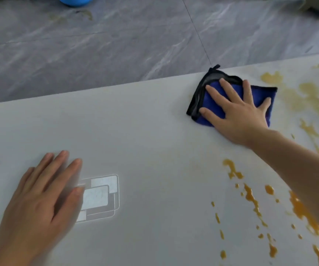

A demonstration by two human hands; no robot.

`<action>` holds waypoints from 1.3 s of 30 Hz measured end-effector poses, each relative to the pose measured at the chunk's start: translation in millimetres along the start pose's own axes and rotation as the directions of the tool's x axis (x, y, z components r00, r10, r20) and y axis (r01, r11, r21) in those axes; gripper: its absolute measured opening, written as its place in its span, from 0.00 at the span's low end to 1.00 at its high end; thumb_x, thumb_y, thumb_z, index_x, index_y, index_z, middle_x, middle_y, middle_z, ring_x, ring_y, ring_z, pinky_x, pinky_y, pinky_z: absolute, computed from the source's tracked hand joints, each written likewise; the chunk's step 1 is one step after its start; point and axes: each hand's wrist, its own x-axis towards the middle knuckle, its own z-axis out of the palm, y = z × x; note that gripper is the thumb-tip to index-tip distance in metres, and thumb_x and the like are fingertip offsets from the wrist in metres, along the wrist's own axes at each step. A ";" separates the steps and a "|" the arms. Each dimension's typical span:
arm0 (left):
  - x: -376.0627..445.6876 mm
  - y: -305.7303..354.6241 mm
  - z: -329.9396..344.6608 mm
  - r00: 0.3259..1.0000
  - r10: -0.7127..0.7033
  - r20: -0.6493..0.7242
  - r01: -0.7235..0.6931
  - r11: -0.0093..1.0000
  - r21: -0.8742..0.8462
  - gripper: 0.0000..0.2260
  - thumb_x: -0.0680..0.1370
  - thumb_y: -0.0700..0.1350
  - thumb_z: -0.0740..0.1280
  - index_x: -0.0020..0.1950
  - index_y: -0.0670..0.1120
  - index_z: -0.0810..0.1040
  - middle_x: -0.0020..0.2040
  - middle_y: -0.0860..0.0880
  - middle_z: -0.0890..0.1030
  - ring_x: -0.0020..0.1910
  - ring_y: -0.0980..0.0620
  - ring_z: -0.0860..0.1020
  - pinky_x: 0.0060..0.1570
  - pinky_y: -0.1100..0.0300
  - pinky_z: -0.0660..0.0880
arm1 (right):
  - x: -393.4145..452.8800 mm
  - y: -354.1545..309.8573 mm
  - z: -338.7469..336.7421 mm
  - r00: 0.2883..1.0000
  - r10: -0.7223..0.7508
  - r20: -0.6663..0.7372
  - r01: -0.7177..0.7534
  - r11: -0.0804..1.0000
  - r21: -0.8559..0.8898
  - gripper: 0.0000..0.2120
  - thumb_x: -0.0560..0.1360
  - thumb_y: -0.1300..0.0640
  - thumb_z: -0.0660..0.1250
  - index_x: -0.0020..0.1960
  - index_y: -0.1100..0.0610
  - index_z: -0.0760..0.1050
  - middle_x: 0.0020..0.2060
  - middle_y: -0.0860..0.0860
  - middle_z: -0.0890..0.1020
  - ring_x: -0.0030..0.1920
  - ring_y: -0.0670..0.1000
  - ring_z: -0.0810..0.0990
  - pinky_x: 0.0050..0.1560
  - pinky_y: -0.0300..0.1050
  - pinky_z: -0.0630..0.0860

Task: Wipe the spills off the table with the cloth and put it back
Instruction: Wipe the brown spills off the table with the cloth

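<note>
A folded blue cloth (210, 101) with a black edge lies near the far edge of the pale grey table (145, 131). My right hand (237, 110) presses flat on top of it, fingers spread. Orange spills (250, 196) streak the table's right side, with thick drops near the front and smeared patches (306, 96) to the right of the cloth. My left hand (37, 196) rests palm down on the table at the front left, holding nothing, and looks blurred.
A faint printed rectangle mark (101, 194) sits on the table beside my left hand. Beyond the far edge lies grey marbled floor (116, 41), with a blue round object (75, 0) at the top and a stain on the tiles (85, 13).
</note>
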 end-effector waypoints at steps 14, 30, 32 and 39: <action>-1.5 -5.4 2.7 1.000 0.028 0.010 -0.028 0.999 0.026 0.26 0.78 0.62 0.47 0.70 0.51 0.67 0.72 0.52 0.63 0.73 0.49 0.60 0.70 0.51 0.54 | -63.5 11.3 13.5 0.992 0.127 -0.013 -0.127 0.992 0.029 0.33 0.68 0.26 0.35 0.71 0.33 0.39 0.75 0.39 0.40 0.74 0.57 0.33 0.64 0.76 0.38; -2.2 3.9 -1.5 1.000 0.017 0.002 -0.017 0.999 0.046 0.28 0.77 0.61 0.47 0.70 0.47 0.68 0.72 0.47 0.65 0.73 0.47 0.60 0.70 0.44 0.58 | -108.9 13.8 16.3 0.973 0.227 0.031 -0.228 0.973 0.040 0.31 0.71 0.29 0.35 0.72 0.34 0.38 0.75 0.39 0.37 0.74 0.55 0.31 0.66 0.76 0.40; -1.4 4.5 -2.7 1.000 0.025 0.002 -0.025 0.998 0.050 0.27 0.77 0.59 0.50 0.69 0.46 0.69 0.72 0.45 0.67 0.72 0.45 0.61 0.68 0.41 0.60 | -150.2 -19.5 27.0 0.999 0.048 0.022 -0.047 0.999 -0.021 0.30 0.73 0.31 0.37 0.74 0.36 0.41 0.75 0.42 0.42 0.75 0.59 0.35 0.64 0.77 0.45; -2.5 1.6 -2.2 1.000 0.015 0.022 -0.016 0.998 0.061 0.25 0.76 0.57 0.51 0.70 0.49 0.67 0.73 0.49 0.64 0.74 0.49 0.58 0.71 0.47 0.55 | -103.9 -53.1 28.2 0.990 -0.134 -0.032 0.133 0.990 -0.038 0.29 0.72 0.31 0.37 0.72 0.33 0.41 0.76 0.39 0.44 0.75 0.58 0.37 0.65 0.76 0.43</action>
